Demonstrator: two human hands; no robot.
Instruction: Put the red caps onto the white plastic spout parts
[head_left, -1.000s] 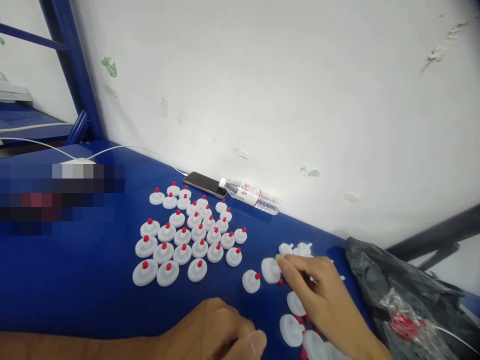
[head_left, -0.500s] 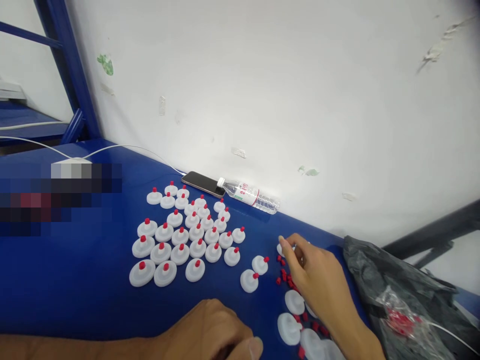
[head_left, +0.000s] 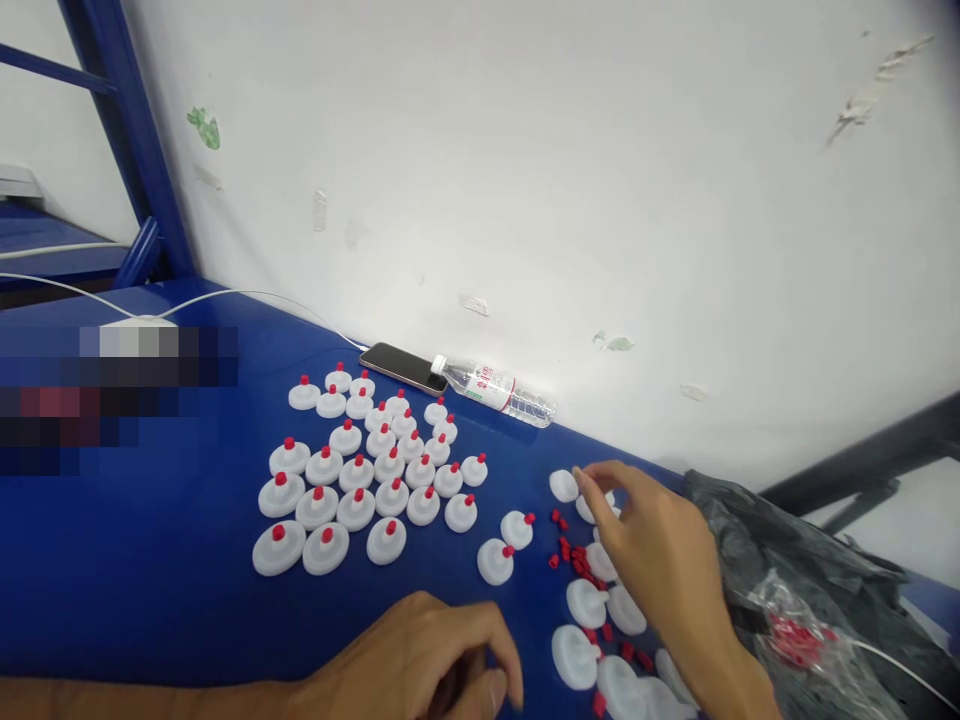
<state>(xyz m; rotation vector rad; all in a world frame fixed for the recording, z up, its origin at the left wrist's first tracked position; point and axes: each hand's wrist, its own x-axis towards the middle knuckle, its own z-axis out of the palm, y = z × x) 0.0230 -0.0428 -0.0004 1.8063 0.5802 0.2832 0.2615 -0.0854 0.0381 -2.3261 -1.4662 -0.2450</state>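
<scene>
My left hand [head_left: 439, 655] hovers at the bottom centre, its fingers loosely bent and nothing visible in them. The index finger and thumb stand a little apart, and the other fingers are tucked out of sight. Over on the right, my right hand [head_left: 652, 540] has its fingertips at the edge of a white plastic disc [head_left: 563, 486] and looks to be pinching its stem. Under and beside this hand lie more white discs without caps [head_left: 586, 603] and a scatter of small red caps [head_left: 576, 556]. Two red-capped discs [head_left: 496, 562] sit between my hands.
Several white discs with red caps [head_left: 355, 509] stand in rough rows on the blue table [head_left: 150, 600]. Along the wall lie a phone [head_left: 403, 367] on a cable and a clear bottle [head_left: 491, 386]. A dark plastic bag [head_left: 817, 560] covers the right side.
My right hand's fingertips have shifted slightly right, and more of the discs beneath it shows. My left hand has loosened, with its index finger stretched further out.
</scene>
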